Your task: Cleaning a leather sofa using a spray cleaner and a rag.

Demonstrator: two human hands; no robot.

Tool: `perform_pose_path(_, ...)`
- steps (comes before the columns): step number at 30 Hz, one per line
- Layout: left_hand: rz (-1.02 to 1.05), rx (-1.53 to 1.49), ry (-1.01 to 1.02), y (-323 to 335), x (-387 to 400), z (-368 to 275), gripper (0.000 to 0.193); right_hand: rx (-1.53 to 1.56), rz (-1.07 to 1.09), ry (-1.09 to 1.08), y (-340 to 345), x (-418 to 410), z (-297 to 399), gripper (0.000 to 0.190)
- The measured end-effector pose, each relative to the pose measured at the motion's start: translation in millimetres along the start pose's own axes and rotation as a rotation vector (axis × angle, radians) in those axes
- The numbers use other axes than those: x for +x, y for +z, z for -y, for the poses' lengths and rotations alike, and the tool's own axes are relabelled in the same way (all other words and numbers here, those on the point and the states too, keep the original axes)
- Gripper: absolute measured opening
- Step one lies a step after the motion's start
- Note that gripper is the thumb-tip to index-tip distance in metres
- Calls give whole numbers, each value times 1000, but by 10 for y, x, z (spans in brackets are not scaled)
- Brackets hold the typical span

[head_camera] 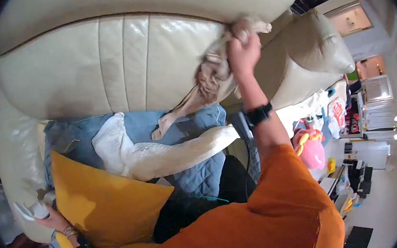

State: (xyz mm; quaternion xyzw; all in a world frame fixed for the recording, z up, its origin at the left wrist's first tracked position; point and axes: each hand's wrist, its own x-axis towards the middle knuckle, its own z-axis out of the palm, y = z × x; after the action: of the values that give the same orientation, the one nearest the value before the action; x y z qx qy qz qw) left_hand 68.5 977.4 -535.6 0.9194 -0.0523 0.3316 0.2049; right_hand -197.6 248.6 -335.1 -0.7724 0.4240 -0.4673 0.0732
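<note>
My right hand (245, 54) grips a crumpled beige-brown cloth (214, 69) against the sofa backrest, near its right end. One narrow end of the cloth hangs down over the blue seat cover; its upper end is blurred. At the lower left, my left hand (52, 218) holds a white object (32, 211) beside the sofa's armrest; its exact kind is unclear. Between my hands, a long white piece of fabric (173, 158) lies across the quilted blue cover (201, 178). A mustard-yellow cushion (108, 204) rests close to my left forearm.
The cream leather sofa (67, 65) spans the view. Black bands with cables circle both wrists. A pink plush toy (309, 148) and piled fabrics sit at the right. Beyond them are a cluttered shelf (352, 117) and a white door (371, 155).
</note>
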Motion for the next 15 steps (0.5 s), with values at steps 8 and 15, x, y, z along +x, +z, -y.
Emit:
perform_pose_path(8, 99, -161, -159, -518, 587, -1130, 68, -117, 247, -504, 208, -672, 31, 37)
perform_pose_path(15, 227, -266, 203, -1221, 884, -2708, 55, -138, 363, -607, -337, -819, -791, 42)
